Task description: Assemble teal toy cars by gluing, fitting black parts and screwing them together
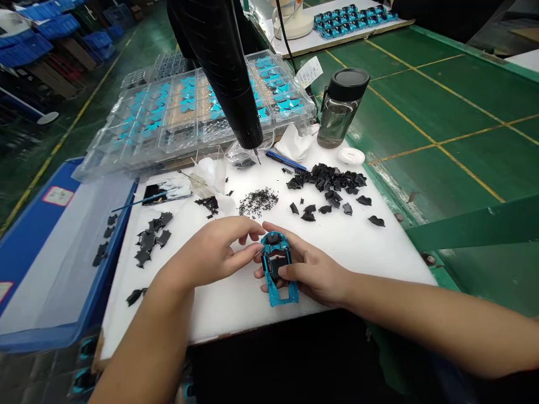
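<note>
Sitting partly cut off by the left edge of the view, a blue plastic bin (54,252) stands beside the white foam tabletop (236,320), where loose black plastic pieces (149,238) are scattered. Next, the left hand (206,252) curves half-closed and empty, its fingertips (252,249) at the front of a blue toy car shell (281,296); whether they touch it is hard to tell. The right hand (314,275) grips the shell just above the tabletop, thumb over its partly hidden black inserts (275,268), fingers passing beneath. Beyond them, an electric screwdriver (223,73), cut off at the top, hangs beside tiny black screws (257,202) and a heap of black plastic parts (328,179).
</note>
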Action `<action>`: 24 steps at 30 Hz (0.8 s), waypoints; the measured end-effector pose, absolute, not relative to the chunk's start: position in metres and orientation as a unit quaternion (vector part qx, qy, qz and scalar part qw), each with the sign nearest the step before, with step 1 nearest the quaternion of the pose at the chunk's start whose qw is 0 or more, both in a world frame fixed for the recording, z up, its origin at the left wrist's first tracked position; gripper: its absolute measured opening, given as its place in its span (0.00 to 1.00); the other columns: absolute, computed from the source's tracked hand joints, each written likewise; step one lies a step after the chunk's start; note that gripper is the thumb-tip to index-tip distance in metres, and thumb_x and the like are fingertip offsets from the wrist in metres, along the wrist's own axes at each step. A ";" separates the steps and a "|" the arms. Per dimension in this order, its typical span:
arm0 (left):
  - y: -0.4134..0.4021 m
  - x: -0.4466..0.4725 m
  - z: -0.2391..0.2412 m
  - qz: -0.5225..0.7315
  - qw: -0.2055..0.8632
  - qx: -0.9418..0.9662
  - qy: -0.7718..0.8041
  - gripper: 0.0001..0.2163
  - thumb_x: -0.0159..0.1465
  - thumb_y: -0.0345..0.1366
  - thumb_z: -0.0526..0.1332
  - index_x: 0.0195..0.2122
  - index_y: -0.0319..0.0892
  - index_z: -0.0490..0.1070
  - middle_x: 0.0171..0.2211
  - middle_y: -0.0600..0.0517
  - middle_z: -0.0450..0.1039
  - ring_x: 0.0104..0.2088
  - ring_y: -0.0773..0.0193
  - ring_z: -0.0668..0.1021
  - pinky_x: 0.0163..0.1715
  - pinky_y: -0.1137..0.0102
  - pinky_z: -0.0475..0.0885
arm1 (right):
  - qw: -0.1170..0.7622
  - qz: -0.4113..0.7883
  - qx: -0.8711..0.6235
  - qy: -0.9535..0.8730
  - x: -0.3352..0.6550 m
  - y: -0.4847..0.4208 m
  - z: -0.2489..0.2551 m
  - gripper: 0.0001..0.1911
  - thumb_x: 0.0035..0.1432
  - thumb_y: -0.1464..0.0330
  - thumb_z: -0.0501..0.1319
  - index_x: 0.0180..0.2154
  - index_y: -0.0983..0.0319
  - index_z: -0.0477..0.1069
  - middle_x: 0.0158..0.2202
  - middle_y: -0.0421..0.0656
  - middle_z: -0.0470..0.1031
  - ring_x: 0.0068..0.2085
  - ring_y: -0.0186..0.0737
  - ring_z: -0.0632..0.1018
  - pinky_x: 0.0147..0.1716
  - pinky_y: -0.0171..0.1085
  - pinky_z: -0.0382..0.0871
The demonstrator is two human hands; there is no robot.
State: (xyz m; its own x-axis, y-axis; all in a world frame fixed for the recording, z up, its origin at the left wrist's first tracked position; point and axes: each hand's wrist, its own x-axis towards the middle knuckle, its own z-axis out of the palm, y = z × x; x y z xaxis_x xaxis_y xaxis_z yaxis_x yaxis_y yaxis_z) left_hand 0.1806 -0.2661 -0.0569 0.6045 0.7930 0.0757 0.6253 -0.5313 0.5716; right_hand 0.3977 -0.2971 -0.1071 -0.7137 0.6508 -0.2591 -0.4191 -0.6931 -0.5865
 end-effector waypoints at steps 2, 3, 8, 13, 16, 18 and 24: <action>-0.267 0.180 -0.057 0.172 0.246 0.863 0.406 0.04 0.66 0.34 0.61 0.40 0.43 0.73 0.31 0.55 0.76 0.32 0.68 0.75 0.33 0.72 0.70 | 0.299 0.893 -0.234 -0.241 0.398 -0.297 -0.105 0.44 0.52 0.75 0.67 0.66 0.52 0.52 0.48 0.43 0.74 0.46 0.44 0.80 0.45 0.48 0.76; -0.267 0.180 -0.057 0.176 0.243 0.866 0.400 0.03 0.66 0.34 0.61 0.39 0.43 0.73 0.31 0.55 0.76 0.32 0.68 0.75 0.33 0.72 0.70 | 0.297 0.893 -0.238 -0.238 0.398 -0.297 -0.105 0.44 0.52 0.75 0.67 0.66 0.51 0.52 0.49 0.43 0.73 0.45 0.43 0.80 0.45 0.48 0.76; -0.266 0.180 -0.058 0.195 0.214 0.876 0.386 0.02 0.65 0.33 0.61 0.37 0.41 0.72 0.29 0.55 0.74 0.30 0.68 0.74 0.32 0.72 0.69 | 0.300 0.875 -0.267 -0.270 0.397 -0.298 -0.108 0.40 0.55 0.68 0.70 0.64 0.51 0.54 0.49 0.44 0.70 0.45 0.42 0.78 0.43 0.47 0.77; -0.267 0.184 -0.060 0.188 0.191 0.879 0.395 0.03 0.65 0.34 0.60 0.36 0.41 0.72 0.29 0.53 0.74 0.29 0.66 0.74 0.31 0.70 0.68 | 0.294 0.826 -0.320 -0.358 0.397 -0.297 -0.109 0.40 0.48 0.66 0.75 0.57 0.52 0.55 0.48 0.41 0.67 0.37 0.36 0.79 0.38 0.44 0.78; -0.266 0.186 -0.061 0.187 0.190 0.878 0.398 0.04 0.66 0.35 0.60 0.37 0.42 0.72 0.29 0.53 0.75 0.30 0.66 0.74 0.31 0.70 0.68 | 0.279 0.808 -0.352 -0.381 0.398 -0.296 -0.107 0.40 0.44 0.66 0.77 0.53 0.53 0.55 0.45 0.38 0.67 0.29 0.32 0.78 0.32 0.40 0.77; -0.265 0.187 -0.058 0.198 0.192 0.873 0.403 0.04 0.66 0.35 0.60 0.38 0.42 0.73 0.30 0.52 0.76 0.30 0.66 0.75 0.31 0.70 0.68 | 0.297 0.809 -0.356 -0.361 0.398 -0.297 -0.106 0.39 0.45 0.66 0.77 0.51 0.54 0.55 0.44 0.38 0.67 0.30 0.32 0.77 0.30 0.38 0.77; -0.265 0.183 -0.030 0.362 0.189 0.824 0.393 0.03 0.65 0.32 0.61 0.35 0.42 0.74 0.28 0.52 0.76 0.28 0.67 0.76 0.31 0.71 0.71 | 0.328 0.847 -0.318 -0.273 0.399 -0.296 -0.106 0.25 0.51 0.69 0.71 0.48 0.58 0.64 0.40 0.40 0.70 0.32 0.33 0.74 0.28 0.34 0.73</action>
State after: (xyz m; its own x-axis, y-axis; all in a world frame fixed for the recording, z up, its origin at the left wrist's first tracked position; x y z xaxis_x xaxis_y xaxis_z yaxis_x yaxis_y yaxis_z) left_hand 0.1835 -0.2645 -0.0297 0.4296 0.7839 0.4484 0.5102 -0.6203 0.5957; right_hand 0.3987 -0.2956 -0.1058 -0.5834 0.7281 -0.3599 -0.3815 -0.6369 -0.6700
